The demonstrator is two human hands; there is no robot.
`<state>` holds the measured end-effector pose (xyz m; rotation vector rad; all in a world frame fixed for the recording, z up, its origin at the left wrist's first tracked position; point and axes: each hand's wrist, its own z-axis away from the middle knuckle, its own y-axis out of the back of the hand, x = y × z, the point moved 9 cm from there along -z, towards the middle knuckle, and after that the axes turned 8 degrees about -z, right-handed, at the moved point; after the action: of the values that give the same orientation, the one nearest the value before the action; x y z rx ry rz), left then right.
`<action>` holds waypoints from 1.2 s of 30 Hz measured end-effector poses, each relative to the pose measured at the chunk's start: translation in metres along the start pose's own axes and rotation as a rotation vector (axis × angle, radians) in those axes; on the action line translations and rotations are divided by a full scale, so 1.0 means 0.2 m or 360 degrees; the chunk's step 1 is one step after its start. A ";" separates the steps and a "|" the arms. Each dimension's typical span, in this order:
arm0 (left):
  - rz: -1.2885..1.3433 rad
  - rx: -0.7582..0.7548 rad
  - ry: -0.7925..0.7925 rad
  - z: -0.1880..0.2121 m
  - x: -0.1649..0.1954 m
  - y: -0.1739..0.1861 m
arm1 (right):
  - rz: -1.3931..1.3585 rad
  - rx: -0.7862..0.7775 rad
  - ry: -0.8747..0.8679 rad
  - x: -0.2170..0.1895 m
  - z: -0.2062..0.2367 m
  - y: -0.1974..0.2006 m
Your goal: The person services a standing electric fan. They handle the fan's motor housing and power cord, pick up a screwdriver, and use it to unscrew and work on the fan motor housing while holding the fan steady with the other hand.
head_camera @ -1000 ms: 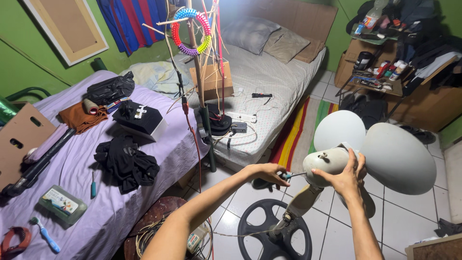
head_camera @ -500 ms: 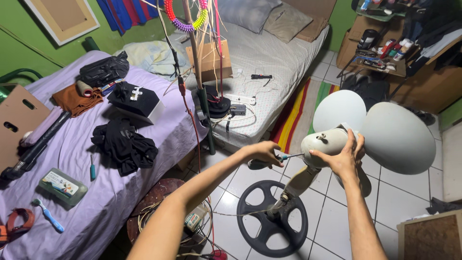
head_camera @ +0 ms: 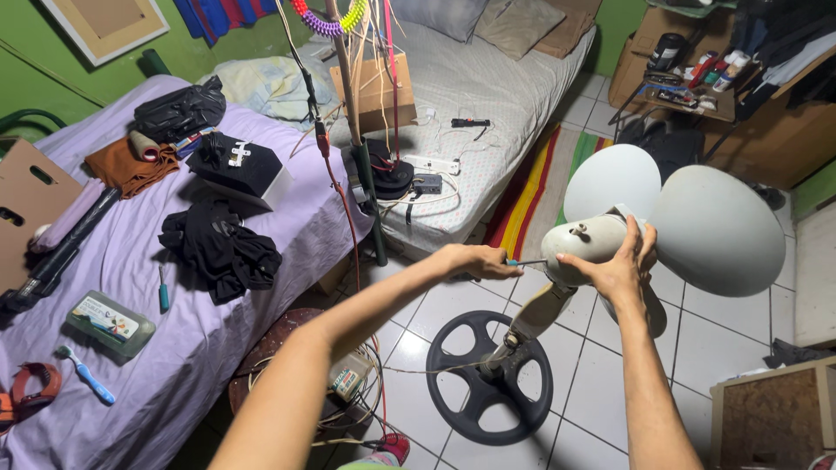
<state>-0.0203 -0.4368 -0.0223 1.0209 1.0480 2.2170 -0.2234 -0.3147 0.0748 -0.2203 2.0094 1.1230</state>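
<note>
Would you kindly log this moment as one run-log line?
left hand: holds screwdriver at fan motor housing | right hand: grips housing | blades: attached | base: on floor

Green walls [head_camera: 35, 78]; framed board [head_camera: 104, 22] leaning upper left. Floor [head_camera: 601, 383] of white square tiles, with a striped rug [head_camera: 531, 187] beside a mattress under a grey-white sheet [head_camera: 488, 87], pillows [head_camera: 522, 22] at its head. Bed with lilac sheet [head_camera: 131, 278] on the left, strewn with dark clothes [head_camera: 222, 248]. Cluttered wooden shelf unit [head_camera: 758, 130] upper right. Even, soft light.
</note>
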 end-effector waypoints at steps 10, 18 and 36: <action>-0.0138 0.0621 -0.0466 0.10 0.04 0.16 | -0.0017 -0.0003 0.0002 -0.02 0.00 0.00; -0.0299 0.0422 -0.0184 0.04 0.09 0.06 | -0.0055 0.0023 0.0056 -0.01 0.00 0.00; 0.0545 0.0055 -0.0257 0.07 0.03 0.01 | -0.0033 0.0008 0.0043 -0.04 0.03 0.02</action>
<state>-0.0142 -0.4276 -0.0119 1.4607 0.8963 2.3342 -0.2172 -0.3093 0.0824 -0.2545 2.0289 1.1075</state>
